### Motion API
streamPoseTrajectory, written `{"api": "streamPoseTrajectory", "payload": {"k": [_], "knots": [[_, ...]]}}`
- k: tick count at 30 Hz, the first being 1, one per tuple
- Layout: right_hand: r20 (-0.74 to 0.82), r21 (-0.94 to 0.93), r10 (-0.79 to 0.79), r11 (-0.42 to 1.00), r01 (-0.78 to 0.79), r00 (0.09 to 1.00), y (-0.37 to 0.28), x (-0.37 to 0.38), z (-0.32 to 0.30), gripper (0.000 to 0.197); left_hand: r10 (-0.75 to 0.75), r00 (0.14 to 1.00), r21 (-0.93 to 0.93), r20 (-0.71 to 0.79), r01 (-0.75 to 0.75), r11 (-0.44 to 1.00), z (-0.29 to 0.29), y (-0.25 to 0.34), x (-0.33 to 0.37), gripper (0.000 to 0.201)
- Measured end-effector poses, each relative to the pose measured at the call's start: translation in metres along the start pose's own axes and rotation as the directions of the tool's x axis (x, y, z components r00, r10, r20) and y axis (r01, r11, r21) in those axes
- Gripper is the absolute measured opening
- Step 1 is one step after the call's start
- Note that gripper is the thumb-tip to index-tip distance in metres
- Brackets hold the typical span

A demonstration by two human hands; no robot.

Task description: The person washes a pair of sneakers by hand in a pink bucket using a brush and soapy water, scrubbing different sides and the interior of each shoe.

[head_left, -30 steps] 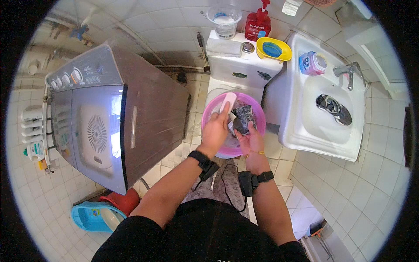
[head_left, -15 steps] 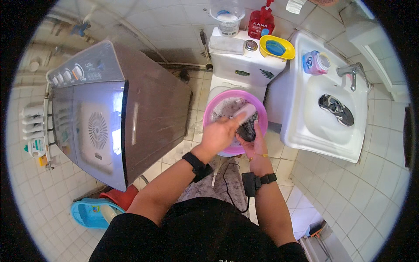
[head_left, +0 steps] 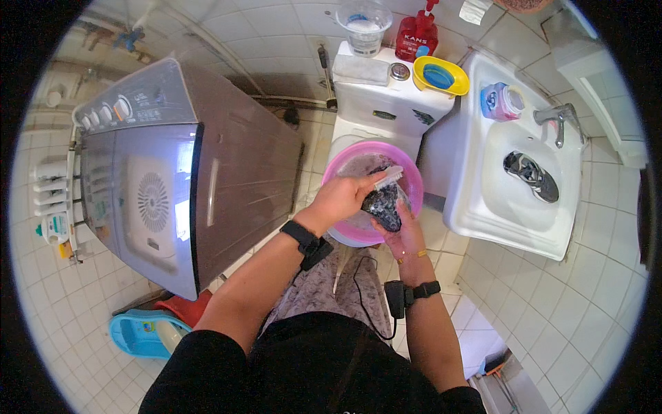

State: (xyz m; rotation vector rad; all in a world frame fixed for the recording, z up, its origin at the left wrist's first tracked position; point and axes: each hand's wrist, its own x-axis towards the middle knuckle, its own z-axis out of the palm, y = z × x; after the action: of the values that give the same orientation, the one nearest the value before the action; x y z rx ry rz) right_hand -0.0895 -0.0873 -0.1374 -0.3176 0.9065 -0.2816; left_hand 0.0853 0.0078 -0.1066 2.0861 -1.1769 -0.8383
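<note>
Both hands: we work over the pink basin (head_left: 414,181) on the toilet.
Right hand (head_left: 403,234): cups the dark wet shoe (head_left: 383,201) from below, fingers wrapped round it.
Left hand (head_left: 341,196): clenched on the white brush (head_left: 387,177); since a second ago we have drawn it across the shoe, so the scrubbing seems underway.
Farther: a second shoe (head_left: 529,175) lies in the sink (head_left: 476,207).

Left hand (head_left: 341,199) grips a white scrub brush (head_left: 387,178), pressed on a dark shoe (head_left: 383,205). Right hand (head_left: 403,238) cups the shoe from below, over the pink basin (head_left: 407,163) on the toilet (head_left: 386,110). Second shoe (head_left: 529,176) lies in the sink (head_left: 483,207). Washing machine (head_left: 172,186) sits left of the toilet.
</note>
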Motion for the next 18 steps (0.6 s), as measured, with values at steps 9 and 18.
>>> {"api": "streamPoseTrajectory", "payload": {"k": [9, 18], "knots": [[-0.020, 0.041, -0.021, 0.999, 0.022, 1.000, -0.003, 0.002, -0.016, 0.044, -0.110, 0.994, -0.072, 0.015, 0.110, 0.991, -0.016, -0.003, 0.011, 0.044], [-0.145, 0.109, 0.034, 0.994, -0.018, 0.989, -0.007, 0.007, -0.015, 0.053, 0.015, 0.999, 0.128, 0.044, -0.021, 0.992, 0.020, -0.022, 0.016, 0.046]]}}
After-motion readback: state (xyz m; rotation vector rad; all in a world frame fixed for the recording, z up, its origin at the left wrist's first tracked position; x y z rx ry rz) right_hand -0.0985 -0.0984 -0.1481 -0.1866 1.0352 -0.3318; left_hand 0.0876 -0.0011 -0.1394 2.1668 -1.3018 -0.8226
